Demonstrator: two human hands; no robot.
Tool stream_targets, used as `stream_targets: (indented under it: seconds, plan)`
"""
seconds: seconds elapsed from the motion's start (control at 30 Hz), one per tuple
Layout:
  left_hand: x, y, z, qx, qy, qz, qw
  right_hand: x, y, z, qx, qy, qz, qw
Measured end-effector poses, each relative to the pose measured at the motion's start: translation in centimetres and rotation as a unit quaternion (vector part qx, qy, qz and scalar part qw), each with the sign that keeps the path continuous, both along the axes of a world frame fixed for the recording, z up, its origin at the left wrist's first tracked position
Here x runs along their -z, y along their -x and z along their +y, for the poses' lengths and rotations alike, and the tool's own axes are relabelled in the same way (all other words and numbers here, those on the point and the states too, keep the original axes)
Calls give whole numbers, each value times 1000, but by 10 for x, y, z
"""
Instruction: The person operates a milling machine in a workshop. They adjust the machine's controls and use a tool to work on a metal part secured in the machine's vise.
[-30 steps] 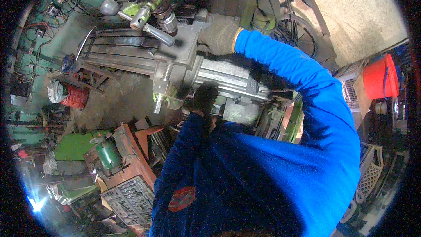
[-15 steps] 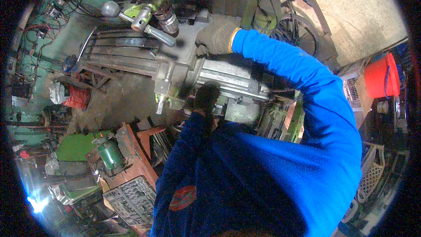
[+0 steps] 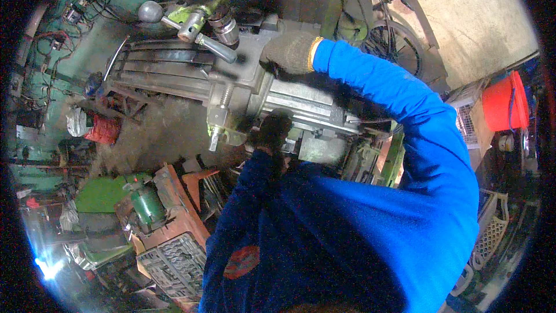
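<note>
My right hand (image 3: 289,52), in a grey-brown knit glove with a yellowish cuff, curls at the right side of a grey metal machine vise (image 3: 246,61). Its fingertips are partly hidden. In deep shadow, my left hand (image 3: 273,130) wears a dark glove and is closed at the front edge of the slotted machine table (image 3: 307,101). What it grips there I cannot make out. The vise's threaded screw (image 3: 223,97) points toward me, left of that hand. Above the vise hangs a drill chuck (image 3: 225,28), beside a lever (image 3: 215,47) with a grey handle.
Ball-ended levers (image 3: 150,11) jut out at the upper left. On the lower left are a green gas cylinder (image 3: 147,206) and a grey tool case (image 3: 174,266). A red bucket (image 3: 504,104) stands at the right, a spoked wheel (image 3: 399,43) behind my right arm.
The whole view has shifted slightly, so things sit a little further right. Both hands keep their places at the vise and the table edge.
</note>
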State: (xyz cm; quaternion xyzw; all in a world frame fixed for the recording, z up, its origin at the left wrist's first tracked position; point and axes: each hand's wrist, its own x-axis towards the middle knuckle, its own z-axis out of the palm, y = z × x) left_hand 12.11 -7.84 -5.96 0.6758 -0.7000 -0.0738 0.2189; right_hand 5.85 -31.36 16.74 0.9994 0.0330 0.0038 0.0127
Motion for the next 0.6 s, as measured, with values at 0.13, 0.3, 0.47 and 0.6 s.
stream_targets:
  seconds: [0.13, 0.3, 0.47, 0.6]
  plan:
    - [-14, 3, -4, -33, -134, 59, 989, -5, 1, 6, 6, 33, 6, 999]
    - [12, 9, -6, -20, 50, 20, 998, 1, 5, 4, 76, 25, 42, 996]
    - [85, 0, -21, -38, 15, 3, 999, -12, -3, 10, 65, -20, 23, 997]
    - [-4, 11, -7, -29, -94, 79, 992, 20, 8, -11, 53, -18, 20, 998]
